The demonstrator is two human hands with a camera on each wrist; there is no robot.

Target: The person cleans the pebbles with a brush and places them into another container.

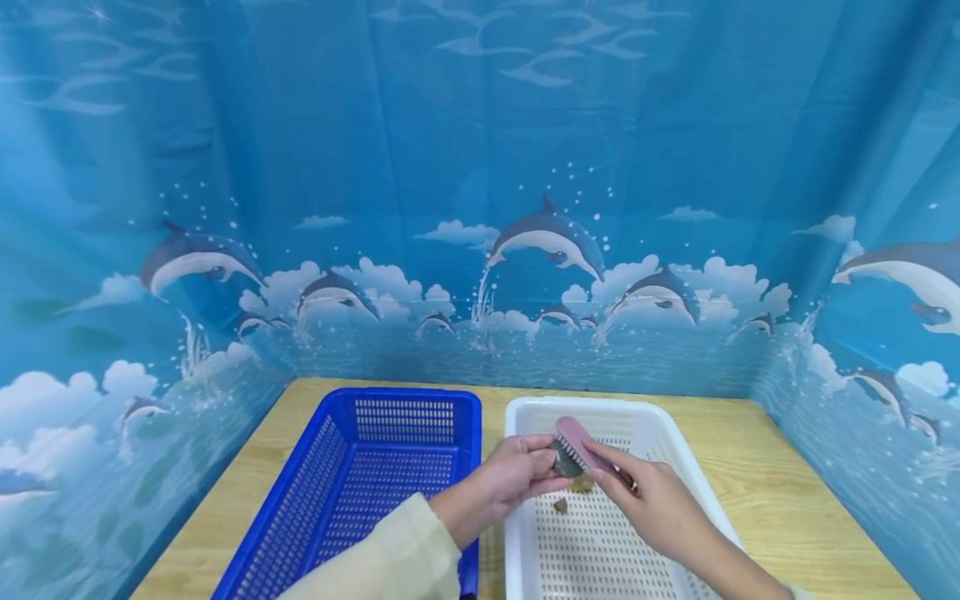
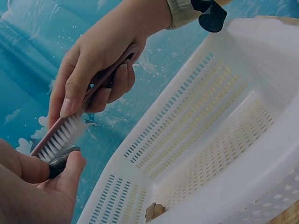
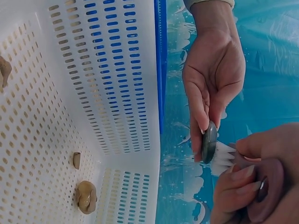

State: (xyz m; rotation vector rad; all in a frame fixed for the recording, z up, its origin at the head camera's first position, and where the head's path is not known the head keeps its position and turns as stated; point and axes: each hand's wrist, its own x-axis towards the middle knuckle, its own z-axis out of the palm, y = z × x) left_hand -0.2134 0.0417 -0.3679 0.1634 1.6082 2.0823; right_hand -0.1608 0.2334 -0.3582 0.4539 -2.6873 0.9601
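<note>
My left hand (image 1: pixel 510 477) pinches a smooth, dark grey-green stone (image 3: pixel 209 142) between thumb and fingers, above the white basket (image 1: pixel 519 533). In my right hand (image 1: pixel 656 504) is a pink brush (image 1: pixel 573 431), gripped by its handle. The brush's white bristles (image 2: pixel 60 138) touch the face of the stone in both wrist views. Fingers hide part of the stone and of the handle. Below the hands, small brown stones lie on the basket floor, among them a rounded one (image 3: pixel 87 198) and a smaller flat one (image 3: pixel 76 160).
To the left of the white basket stands a blue basket (image 1: pixel 470 442) with slotted walls. Both rest on a wooden table (image 1: pixel 787 475). A blue curtain (image 1: pixel 420 167) printed with dolphins hangs around the back and both sides.
</note>
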